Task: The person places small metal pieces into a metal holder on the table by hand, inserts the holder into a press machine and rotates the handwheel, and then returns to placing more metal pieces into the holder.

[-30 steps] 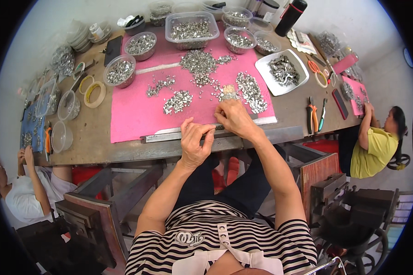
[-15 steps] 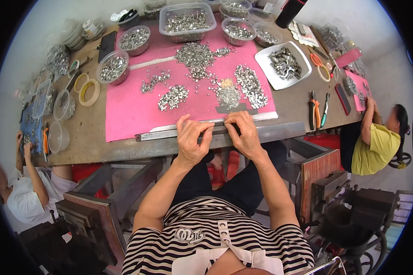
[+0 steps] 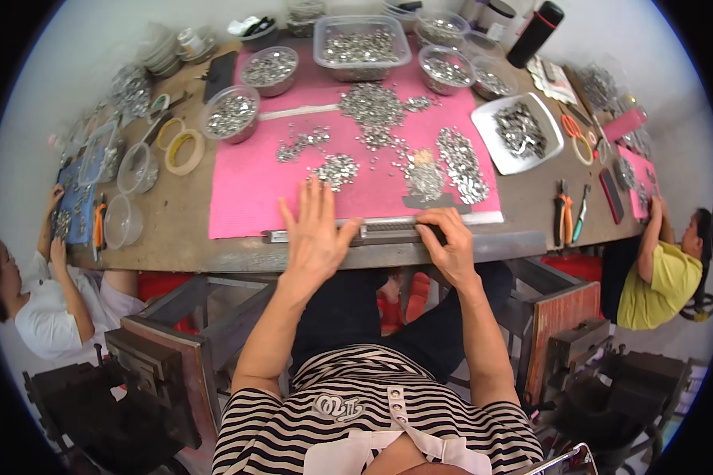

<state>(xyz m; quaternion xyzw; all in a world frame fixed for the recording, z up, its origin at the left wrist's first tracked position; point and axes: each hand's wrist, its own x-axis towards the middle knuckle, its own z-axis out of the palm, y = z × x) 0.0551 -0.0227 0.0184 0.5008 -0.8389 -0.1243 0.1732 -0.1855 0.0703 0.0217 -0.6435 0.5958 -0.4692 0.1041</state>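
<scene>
A narrow metal channel [image 3: 388,229] lies along the front edge of the pink mat [image 3: 242,198], with a row of small textured metal pieces along it. My left hand [image 3: 317,241] rests flat across its left part, fingers stretched toward the mat and thumb spread. Nothing shows in that hand. At the channel's right end, my right hand [image 3: 451,245] has its fingers curled and its thumb and forefinger together against the channel. Whatever they pinch is too small or hidden. Just beyond are a pile of thin pins [image 3: 425,182] and piles of small silver pieces [image 3: 337,171].
Clear tubs of metal parts [image 3: 230,116] line the back. A white dish [image 3: 505,162] of dark metal pieces stands right, with orange-handled pliers [image 3: 562,214] nearer. Tape rolls [image 3: 184,152] lie left. A person in white [image 3: 55,317] and one in yellow [image 3: 661,289] work at the sides.
My left hand has opened from a pinch and moved left along the channel, its fingers now stretched out. My right hand stays at the channel. The whole view has shifted slightly.
</scene>
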